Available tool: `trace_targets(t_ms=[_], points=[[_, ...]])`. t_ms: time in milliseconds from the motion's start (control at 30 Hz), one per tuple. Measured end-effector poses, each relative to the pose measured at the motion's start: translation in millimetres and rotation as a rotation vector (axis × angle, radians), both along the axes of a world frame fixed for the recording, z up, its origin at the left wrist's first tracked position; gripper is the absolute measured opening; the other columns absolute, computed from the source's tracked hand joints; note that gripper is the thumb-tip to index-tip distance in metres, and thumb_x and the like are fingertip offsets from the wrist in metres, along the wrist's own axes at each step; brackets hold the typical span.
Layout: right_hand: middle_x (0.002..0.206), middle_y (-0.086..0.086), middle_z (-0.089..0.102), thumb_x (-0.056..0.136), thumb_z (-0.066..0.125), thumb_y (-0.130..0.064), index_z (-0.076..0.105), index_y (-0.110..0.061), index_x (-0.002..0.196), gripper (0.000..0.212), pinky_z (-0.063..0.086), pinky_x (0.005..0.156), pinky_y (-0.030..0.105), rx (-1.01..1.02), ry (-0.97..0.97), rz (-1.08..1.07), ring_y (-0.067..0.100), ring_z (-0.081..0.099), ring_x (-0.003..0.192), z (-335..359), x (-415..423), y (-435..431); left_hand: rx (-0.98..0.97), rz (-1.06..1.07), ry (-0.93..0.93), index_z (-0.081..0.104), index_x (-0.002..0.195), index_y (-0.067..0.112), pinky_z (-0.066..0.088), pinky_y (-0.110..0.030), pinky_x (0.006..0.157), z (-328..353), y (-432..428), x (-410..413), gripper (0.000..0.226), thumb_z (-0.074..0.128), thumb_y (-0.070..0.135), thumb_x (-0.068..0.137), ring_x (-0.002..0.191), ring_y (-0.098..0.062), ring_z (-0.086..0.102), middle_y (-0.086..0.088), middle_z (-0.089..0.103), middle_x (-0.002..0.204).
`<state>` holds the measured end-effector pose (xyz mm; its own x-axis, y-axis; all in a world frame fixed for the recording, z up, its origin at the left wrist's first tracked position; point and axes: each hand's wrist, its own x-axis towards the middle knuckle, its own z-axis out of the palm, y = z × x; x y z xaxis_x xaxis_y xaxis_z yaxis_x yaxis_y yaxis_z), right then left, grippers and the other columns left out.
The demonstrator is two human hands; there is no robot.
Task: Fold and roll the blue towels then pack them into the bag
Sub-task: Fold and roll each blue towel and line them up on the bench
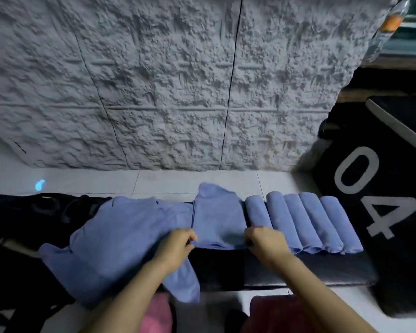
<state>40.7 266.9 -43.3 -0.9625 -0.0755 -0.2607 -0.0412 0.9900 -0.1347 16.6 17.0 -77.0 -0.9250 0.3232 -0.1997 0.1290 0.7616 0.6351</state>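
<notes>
Your left hand (178,245) pinching the folded blue towel (217,219) at its 7 o'clock corner, your right hand (265,242) pinching its 5 o'clock corner, knuckles up, rolled towels (305,222) at 3 o'clock

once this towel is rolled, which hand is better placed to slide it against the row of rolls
Probably the right. The right hand pinches the folded towel at the corner next to the rolled towels, which lie on that side. The left hand pinches the other corner, beside the loose towel pile.

Head-worn view, steeply down, close.
</notes>
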Motion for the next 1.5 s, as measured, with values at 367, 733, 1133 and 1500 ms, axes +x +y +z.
trace_targets(t_ms=[367, 733, 1133, 1500], points=[[0.103, 0.007, 0.065, 0.080, 0.065, -0.019, 0.062, -0.018, 0.098, 0.018, 0.043, 0.069, 0.031, -0.168, -0.183, -0.123, 0.029, 0.059, 0.100, -49, -15, 2, -0.138, 0.132, -0.175, 0.057, 0.076, 0.018, 0.050, -0.030, 0.072, -41, 2, -17, 0.013, 0.057, 0.008, 0.085, 0.080, -0.021, 0.061, 0.001, 0.059, 0.073], [0.110, 0.011, 0.050, 0.084, 0.050, 0.003, 0.048, -0.008, 0.105, 0.024, 0.032, 0.059, 0.036, 0.051, 0.001, -0.018, 0.035, 0.059, 0.093, -57, -6, -21, -0.351, 0.022, 0.123, 0.057, 0.090, 0.010, 0.044, -0.033, 0.067, -44, 22, -10, 0.007, 0.053, 0.006, 0.085, 0.091, -0.025, 0.054, -0.006, 0.054, 0.099], [0.082, 0.000, 0.056, 0.055, 0.077, -0.005, 0.058, -0.015, 0.076, 0.030, 0.003, 0.040, 0.022, 0.213, 0.115, 0.214, 0.024, 0.056, 0.077, -74, 12, -21, -0.419, -0.159, 0.179, 0.058, 0.109, 0.010, 0.048, -0.036, 0.082, -46, 17, 2, 0.023, 0.060, 0.006, 0.086, 0.110, -0.021, 0.050, 0.000, 0.052, 0.116], [0.106, 0.020, 0.059, 0.087, 0.036, 0.001, 0.037, -0.009, 0.112, 0.027, 0.038, 0.069, 0.041, -0.207, -0.048, -0.183, 0.041, 0.057, 0.090, -68, 7, -22, -0.355, 0.049, -0.047, 0.041, 0.118, 0.013, 0.046, -0.036, 0.069, -38, 21, -1, 0.022, 0.035, 0.017, 0.098, 0.081, -0.027, 0.056, -0.009, 0.063, 0.101]])
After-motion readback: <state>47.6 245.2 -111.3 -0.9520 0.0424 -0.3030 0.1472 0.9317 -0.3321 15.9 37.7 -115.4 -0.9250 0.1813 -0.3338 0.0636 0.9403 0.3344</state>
